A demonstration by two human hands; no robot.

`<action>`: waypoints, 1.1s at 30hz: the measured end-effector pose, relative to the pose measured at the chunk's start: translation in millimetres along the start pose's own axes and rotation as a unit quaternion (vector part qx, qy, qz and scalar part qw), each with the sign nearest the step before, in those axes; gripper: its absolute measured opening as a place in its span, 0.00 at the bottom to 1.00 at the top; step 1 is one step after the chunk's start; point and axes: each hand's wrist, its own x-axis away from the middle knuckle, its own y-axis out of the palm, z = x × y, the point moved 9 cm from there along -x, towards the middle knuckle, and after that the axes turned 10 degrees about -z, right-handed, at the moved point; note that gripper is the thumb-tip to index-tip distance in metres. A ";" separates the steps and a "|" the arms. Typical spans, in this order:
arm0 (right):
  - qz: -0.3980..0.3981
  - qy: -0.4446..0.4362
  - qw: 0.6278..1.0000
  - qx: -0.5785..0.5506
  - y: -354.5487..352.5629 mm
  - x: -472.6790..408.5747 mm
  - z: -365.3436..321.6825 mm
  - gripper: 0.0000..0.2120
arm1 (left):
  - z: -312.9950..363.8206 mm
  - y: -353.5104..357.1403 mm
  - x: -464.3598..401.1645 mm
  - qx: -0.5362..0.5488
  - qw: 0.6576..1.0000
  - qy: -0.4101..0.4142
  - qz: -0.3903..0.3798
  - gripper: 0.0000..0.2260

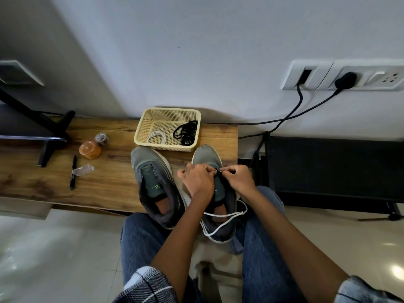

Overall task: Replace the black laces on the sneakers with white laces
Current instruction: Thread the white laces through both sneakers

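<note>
Head view — left hand [197, 179] and right hand [238, 178], fingers curled, both pinching a lace end [218, 171] over the right sneaker [206, 156].

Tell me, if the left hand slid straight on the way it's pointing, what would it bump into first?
The left hand points toward the right hand, nearly touching it over the right sneaker. It would probably meet that hand's fingers first, though depth is hard to judge here.

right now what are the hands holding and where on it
Both hands pinch the white lace near its dark tip, over the right sneaker's eyelets; the exact grip is hidden.
</note>
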 end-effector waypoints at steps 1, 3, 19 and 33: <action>-0.002 0.000 1.000 0.001 0.1 -0.2 0.2 0.10 | -0.8 0.9 0.2 0.004 1.000 -0.005 -0.001 0.06; -0.004 -0.001 1.000 0.002 0.0 -0.1 0.2 0.10 | -1.4 3.1 1.1 0.014 1.000 -0.012 -0.003 0.06; 0.011 0.021 0.997 -0.077 3.0 3.4 9.2 0.09 | -5.3 5.3 -1.6 0.108 0.994 0.014 -0.022 0.02; 0.023 0.014 0.995 -0.100 3.3 -0.8 14.6 0.09 | -18.8 17.2 -14.2 0.206 0.977 0.014 -0.057 0.11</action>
